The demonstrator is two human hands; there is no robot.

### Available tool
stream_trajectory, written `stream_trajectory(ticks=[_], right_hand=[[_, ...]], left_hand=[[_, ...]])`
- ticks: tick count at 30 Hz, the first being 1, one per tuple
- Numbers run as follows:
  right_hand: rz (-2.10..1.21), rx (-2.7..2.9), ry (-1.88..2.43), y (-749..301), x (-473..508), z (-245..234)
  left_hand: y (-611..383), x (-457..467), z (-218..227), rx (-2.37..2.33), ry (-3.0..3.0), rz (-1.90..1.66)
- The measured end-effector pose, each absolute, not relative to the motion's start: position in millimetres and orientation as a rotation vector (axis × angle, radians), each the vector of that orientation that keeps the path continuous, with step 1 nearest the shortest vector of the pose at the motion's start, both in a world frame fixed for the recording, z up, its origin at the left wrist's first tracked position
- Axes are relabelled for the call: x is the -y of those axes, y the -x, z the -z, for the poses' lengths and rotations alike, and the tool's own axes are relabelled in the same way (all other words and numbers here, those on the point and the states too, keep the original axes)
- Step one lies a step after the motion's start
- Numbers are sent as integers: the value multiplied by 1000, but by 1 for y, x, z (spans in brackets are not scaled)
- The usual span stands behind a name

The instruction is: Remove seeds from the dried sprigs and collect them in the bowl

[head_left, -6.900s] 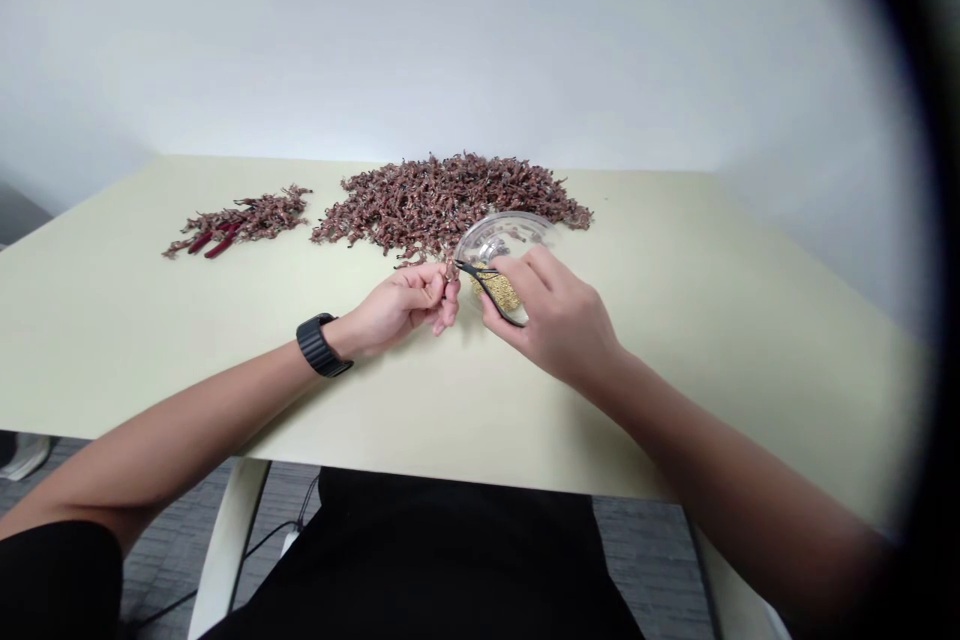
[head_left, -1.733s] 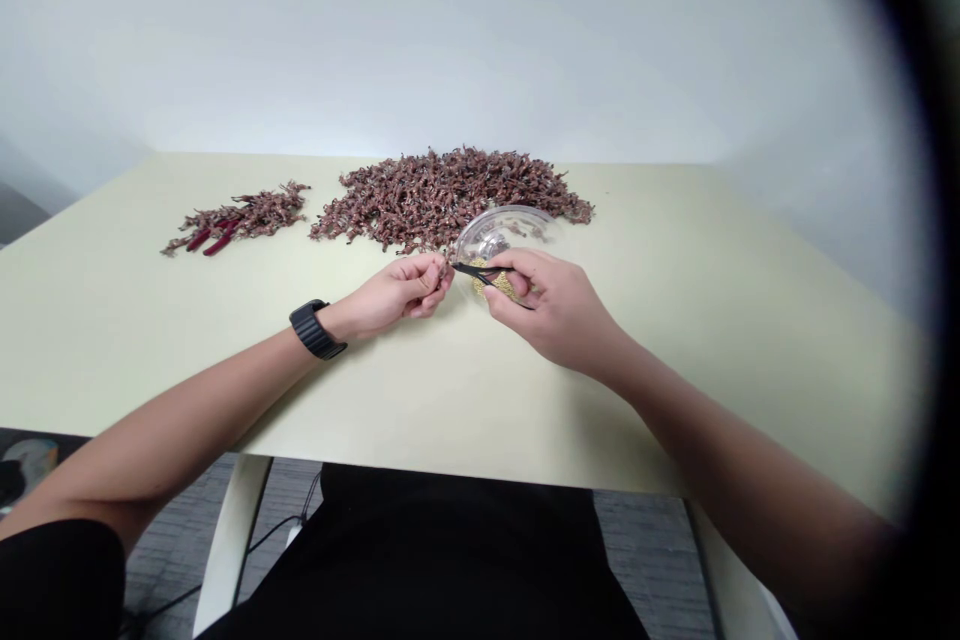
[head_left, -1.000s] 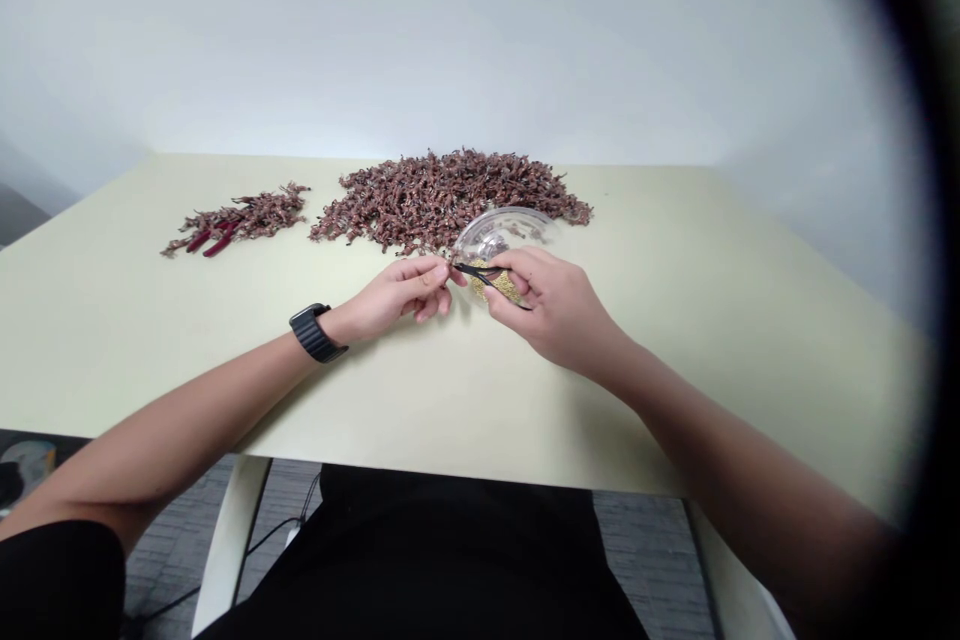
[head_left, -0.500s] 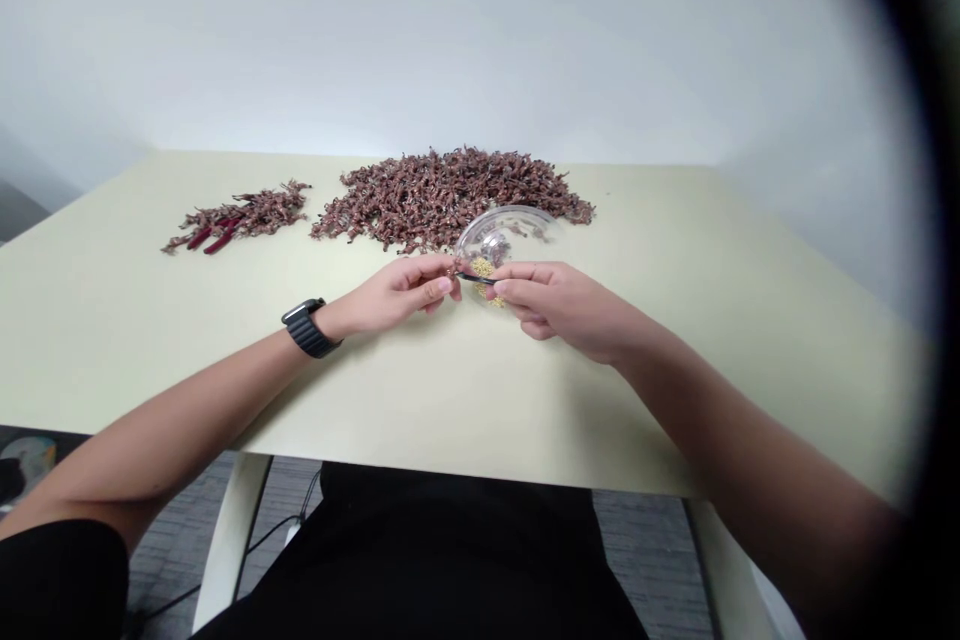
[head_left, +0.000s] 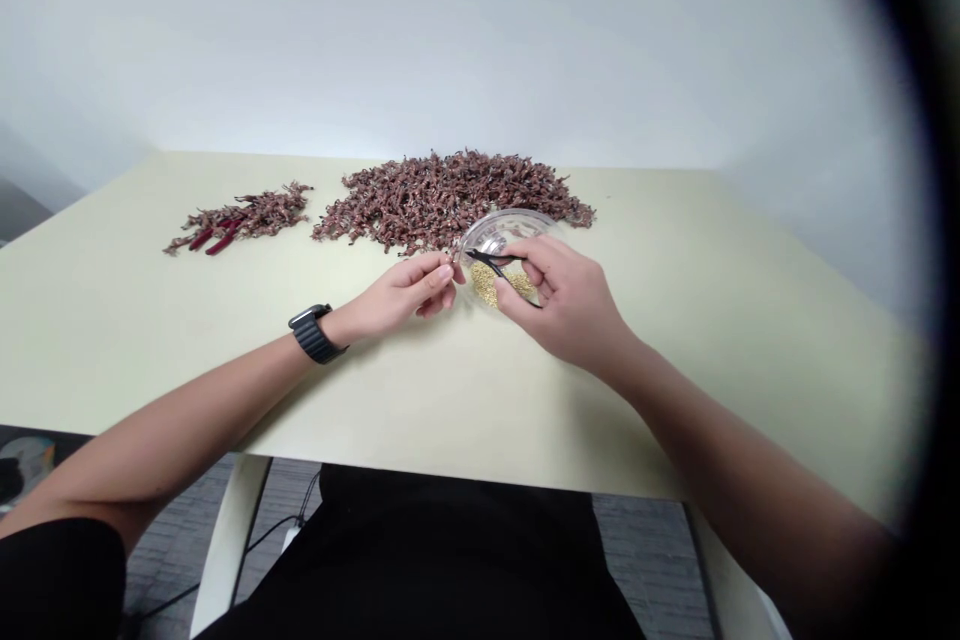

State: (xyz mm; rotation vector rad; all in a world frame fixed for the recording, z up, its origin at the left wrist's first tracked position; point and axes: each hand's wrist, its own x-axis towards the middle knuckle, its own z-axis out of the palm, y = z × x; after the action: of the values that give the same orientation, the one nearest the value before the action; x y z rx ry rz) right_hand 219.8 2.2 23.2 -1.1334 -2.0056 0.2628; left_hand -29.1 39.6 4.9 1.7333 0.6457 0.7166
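My left hand (head_left: 420, 290), a dark watch on its wrist, is closed in a pinch on a small reddish-brown piece (head_left: 451, 260), mostly hidden by the fingertips. Black-handled pliers (head_left: 491, 265) are in my right hand (head_left: 566, 300), handles spread, their tip pointing left near my left fingertips. Below the pliers is a clear round plastic bowl (head_left: 517, 216), with small gold-coloured bits (head_left: 486, 285) inside. My right hand covers part of its right side.
A wide heap of reddish-brown small pieces (head_left: 450, 190) lies behind the bowl. To the left is a smaller heap (head_left: 270, 210) with two dark red handles (head_left: 221, 238) sticking out. Everything rests on a pale table (head_left: 420, 410) against a white wall.
The pliers' handles have spread apart in my right hand, which has turned and risen slightly. More of the gold bits now show. My left hand stays nearly in place.
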Motion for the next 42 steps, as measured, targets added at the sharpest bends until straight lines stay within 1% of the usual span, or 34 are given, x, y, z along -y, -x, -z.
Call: stream_trajectory(ticks=[2,4,8,12,19,28,42], right_hand=[[2,2097,1053,-219,-1,-19],[147,2160,1048,-218,1,-15],[371,2214,1098,-216,5,-13],[489,2219,1124,-215,6,-14],[515,2239,1128,-216,7,-14],[407,2274,1136,-215,8,-17],[464,2312,1118,-215,9,-17]], left_hand=[[29,-39,-5,-648,-1711,-725],[29,-38,-5,-655,-1697,-728],[28,-37,-5,-667,-1683,-724],[28,-35,-5,-681,-1692,-713],[27,-34,-6,-697,-1690,-724],[26,-34,-5,-705,-1703,-720],[26,-32,-6,-722,-1699,-702]])
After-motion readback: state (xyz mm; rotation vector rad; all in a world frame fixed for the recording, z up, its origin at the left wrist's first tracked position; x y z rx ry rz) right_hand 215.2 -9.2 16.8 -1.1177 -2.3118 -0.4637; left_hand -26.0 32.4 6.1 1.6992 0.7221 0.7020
